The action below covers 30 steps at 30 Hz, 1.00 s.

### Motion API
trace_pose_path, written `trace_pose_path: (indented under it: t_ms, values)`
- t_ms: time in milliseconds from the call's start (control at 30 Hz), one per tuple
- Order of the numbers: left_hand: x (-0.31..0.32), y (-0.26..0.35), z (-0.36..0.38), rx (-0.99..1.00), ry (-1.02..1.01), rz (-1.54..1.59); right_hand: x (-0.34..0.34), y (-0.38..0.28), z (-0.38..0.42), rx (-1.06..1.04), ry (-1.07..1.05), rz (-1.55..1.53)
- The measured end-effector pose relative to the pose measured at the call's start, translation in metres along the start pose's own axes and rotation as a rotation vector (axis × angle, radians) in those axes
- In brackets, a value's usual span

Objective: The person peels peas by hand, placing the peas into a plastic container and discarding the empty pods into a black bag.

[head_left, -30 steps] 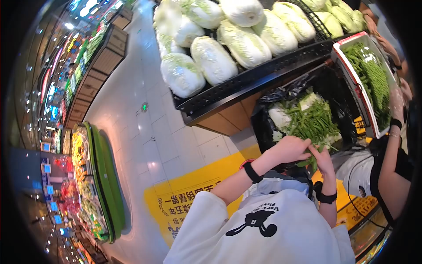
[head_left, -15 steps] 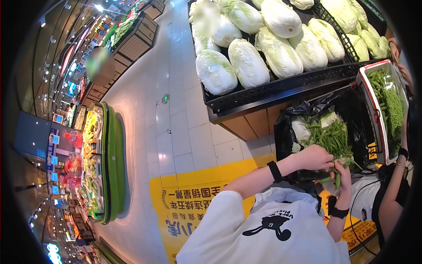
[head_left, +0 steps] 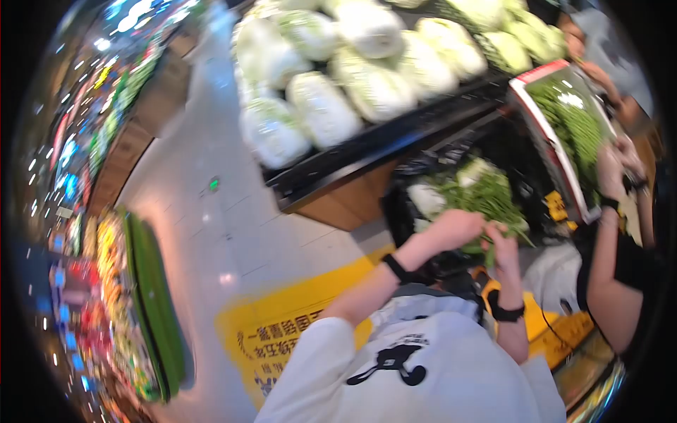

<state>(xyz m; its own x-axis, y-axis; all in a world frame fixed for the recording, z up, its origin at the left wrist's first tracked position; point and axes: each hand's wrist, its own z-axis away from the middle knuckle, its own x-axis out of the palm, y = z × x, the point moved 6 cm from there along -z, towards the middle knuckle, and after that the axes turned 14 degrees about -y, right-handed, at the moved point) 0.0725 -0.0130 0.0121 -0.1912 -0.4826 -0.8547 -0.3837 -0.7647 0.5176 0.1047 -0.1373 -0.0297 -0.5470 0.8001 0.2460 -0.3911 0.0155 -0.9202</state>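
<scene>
Both my hands meet over the near edge of a black-lined bin [head_left: 395, 211]. My left hand [head_left: 460, 229] is closed, its fingertips pinching slender green pods [head_left: 489, 255] beside the other hand. Wrapped around the same pods is my right hand [head_left: 503, 247], also closed; blur hides their exact kind. A heap of loose green trimmings [head_left: 486, 197] fills the bin below, with pale cabbage pieces [head_left: 427, 201] at its left side. To the right, a white tray with a red rim [head_left: 520, 83] contains slender green vegetables [head_left: 571, 123] under a shiny wrap.
Napa cabbages [head_left: 324, 109] lie in black crates on a wooden stand [head_left: 345, 201] ahead. At right, another person's hands [head_left: 617, 166] are by the tray. A yellow floor mat [head_left: 282, 317] lies to the left, and a green-edged produce display [head_left: 151, 303] stands further left.
The view has swung right and blurred, so everything sits further left. My hands remain together on the green pods. The other person's hands now show at the tray's right edge.
</scene>
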Motion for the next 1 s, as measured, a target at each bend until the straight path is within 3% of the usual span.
trace_pose_path:
  t_ms: [33,167,300,433,500,567,633,767,833,867,933,1000]
  values:
    - [0.007,-0.011,0.0,-0.118,0.013,0.222,0.002,-0.005,0.004,0.081,0.0,0.089]
    - [0.006,-0.014,0.006,-0.217,0.063,0.581,0.008,-0.015,0.001,-0.061,-0.135,0.188]
    - [-0.003,-0.009,0.007,-0.219,0.121,0.649,0.008,-0.029,0.006,-0.116,-0.173,0.237]
    - [-0.01,0.004,0.005,-0.161,0.187,0.459,0.006,-0.029,0.012,-0.046,-0.034,0.07]
    - [-0.007,0.006,0.004,-0.196,0.155,0.47,0.01,-0.038,0.01,-0.231,-0.095,0.243]
    - [-0.005,0.007,0.002,-0.23,0.124,0.48,0.009,-0.036,0.011,-0.174,-0.107,0.271]
    - [0.0,0.005,0.002,-0.27,0.106,0.605,0.007,-0.039,0.012,-0.318,-0.089,0.385]
    - [0.015,-0.007,0.0,-0.336,0.046,0.738,0.009,-0.045,0.015,-0.326,-0.059,0.371]
    - [0.037,-0.024,-0.001,-0.359,0.182,1.094,0.013,-0.045,0.019,-0.13,-0.01,0.515]
    - [0.042,-0.026,-0.002,-0.359,0.181,1.093,0.015,-0.041,0.018,-0.131,-0.009,0.514]
    - [0.063,-0.025,-0.006,-0.375,0.22,1.804,0.024,-0.05,0.022,-0.488,0.129,0.99]
    - [0.07,-0.025,-0.006,-0.356,0.256,1.895,0.025,-0.044,0.021,-0.468,0.14,0.988]
